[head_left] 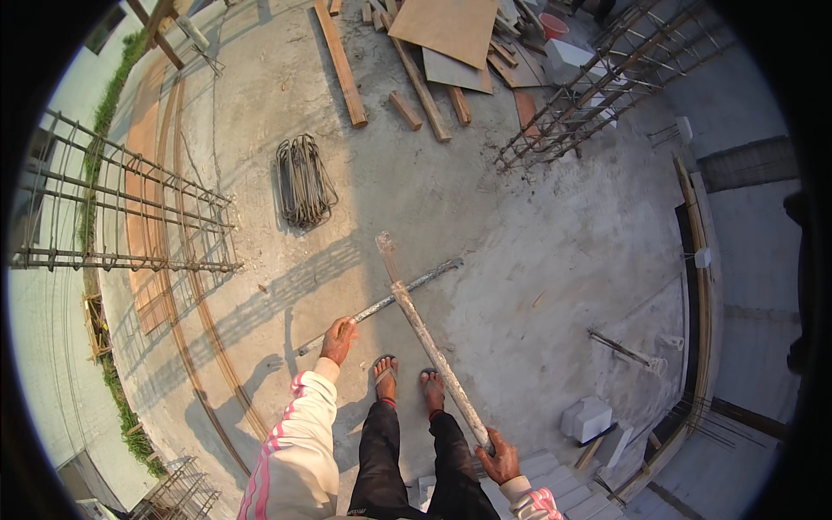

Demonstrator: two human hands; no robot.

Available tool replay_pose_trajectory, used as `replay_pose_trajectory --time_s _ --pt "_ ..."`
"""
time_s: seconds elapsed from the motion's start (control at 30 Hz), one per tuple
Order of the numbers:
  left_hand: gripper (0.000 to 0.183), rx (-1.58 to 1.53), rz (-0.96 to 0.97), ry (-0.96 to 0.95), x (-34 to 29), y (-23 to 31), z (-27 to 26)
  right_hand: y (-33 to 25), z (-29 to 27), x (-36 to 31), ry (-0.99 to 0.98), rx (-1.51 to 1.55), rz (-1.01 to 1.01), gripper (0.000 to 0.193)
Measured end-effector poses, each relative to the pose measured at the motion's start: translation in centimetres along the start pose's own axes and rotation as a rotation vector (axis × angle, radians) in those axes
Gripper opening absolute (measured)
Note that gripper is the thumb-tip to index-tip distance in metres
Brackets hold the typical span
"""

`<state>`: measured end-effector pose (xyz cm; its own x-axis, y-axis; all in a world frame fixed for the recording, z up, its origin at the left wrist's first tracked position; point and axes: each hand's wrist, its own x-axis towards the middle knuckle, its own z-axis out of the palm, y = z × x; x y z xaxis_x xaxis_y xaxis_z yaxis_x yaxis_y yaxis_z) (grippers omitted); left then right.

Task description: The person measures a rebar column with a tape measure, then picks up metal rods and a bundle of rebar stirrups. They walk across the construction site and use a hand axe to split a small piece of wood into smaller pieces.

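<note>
My right hand (500, 457) is wrapped round the near end of a long pole (438, 362), crusted with pale cement. The pole slants away up and to the left, ending in a narrow, flat, brownish tip. Beyond my feet it crosses in front of a thinner grey pipe (422, 280) that runs from lower left to upper right. My left hand (339, 339), its fingers curled closed, overlaps the pipe's left part. Whether it grips the pipe or is only above it, I cannot tell.
A bundle of bent steel stirrups (304, 184) lies ahead on the concrete floor. Rebar cages stand at left (130, 204) and far right (589, 100). Timber (341, 65) and plywood sheets (446, 30) are piled at the back. White blocks (587, 419) sit at lower right.
</note>
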<state>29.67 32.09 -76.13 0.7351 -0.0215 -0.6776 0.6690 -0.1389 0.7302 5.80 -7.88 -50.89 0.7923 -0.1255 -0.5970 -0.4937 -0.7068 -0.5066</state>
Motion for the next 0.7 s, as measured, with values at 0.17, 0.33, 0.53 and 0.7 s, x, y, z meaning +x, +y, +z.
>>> replay_pose_trajectory --time_s 0.17,0.33,0.53,0.7 --pt "0.083 -0.712 0.091 0.015 -3.9 15.3 0.8 -5.7 -1.4 -3.1 -0.028 0.092 -0.132 0.054" --pt "0.071 -0.911 0.175 0.101 -6.0 24.2 -5.5 -10.0 -3.9 -6.3 -0.035 0.065 -0.25 0.053" --pt "0.042 -0.749 0.229 0.265 -9.5 26.9 -11.3 -11.8 -7.8 -8.2 -0.07 0.016 -0.314 0.05" --pt "0.048 -0.663 0.253 0.311 -14.6 33.5 -12.4 -11.0 -11.5 -9.1 0.022 0.082 -0.468 0.049"
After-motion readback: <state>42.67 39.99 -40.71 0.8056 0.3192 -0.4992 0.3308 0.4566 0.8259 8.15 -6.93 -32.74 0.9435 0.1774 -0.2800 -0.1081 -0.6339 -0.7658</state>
